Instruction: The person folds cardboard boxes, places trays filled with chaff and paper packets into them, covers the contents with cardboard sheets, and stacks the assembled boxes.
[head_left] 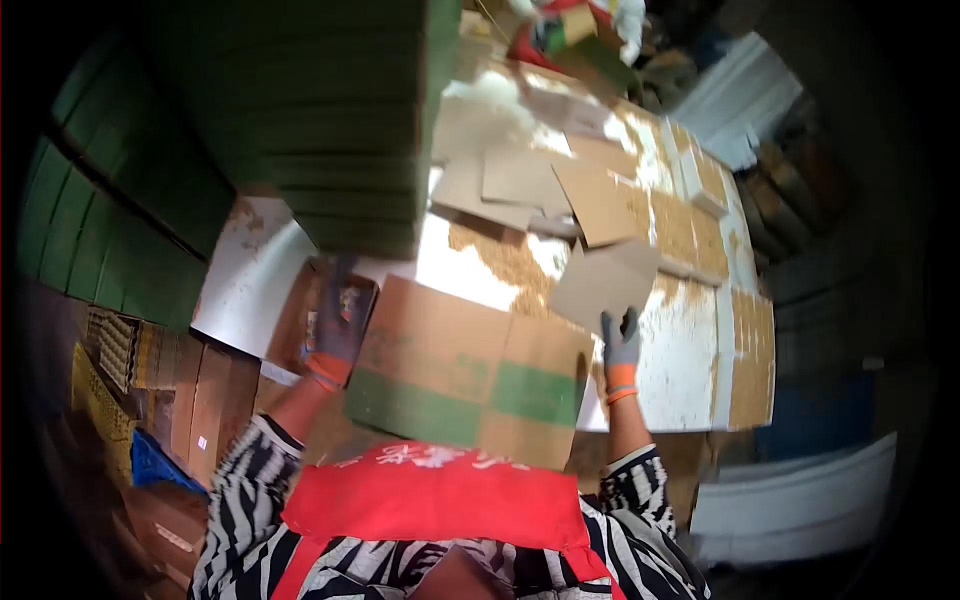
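A cardboard box [440,330] with a green printed band lies in front of my chest, between my two hands. My left hand [342,325], in a grey glove with an orange cuff, is blurred by motion at the box's left side. Its fingers stretch forward over a small open carton [305,318] with small items inside; whether it touches the larger box I cannot tell. My right hand [622,348], gloved alike, is just beyond the box's right edge, fingers extended and apart. Ahead of it is a loose cardboard sheet [605,280].
More flat cardboard pieces [525,178] lie on the white, brown-stained work surface [680,365]. Tall green stacked crates or panels [330,120] rise at the left. Egg trays [115,350] and cartons [205,400] stand low at the left. White sheeting [790,495] is at the lower right.
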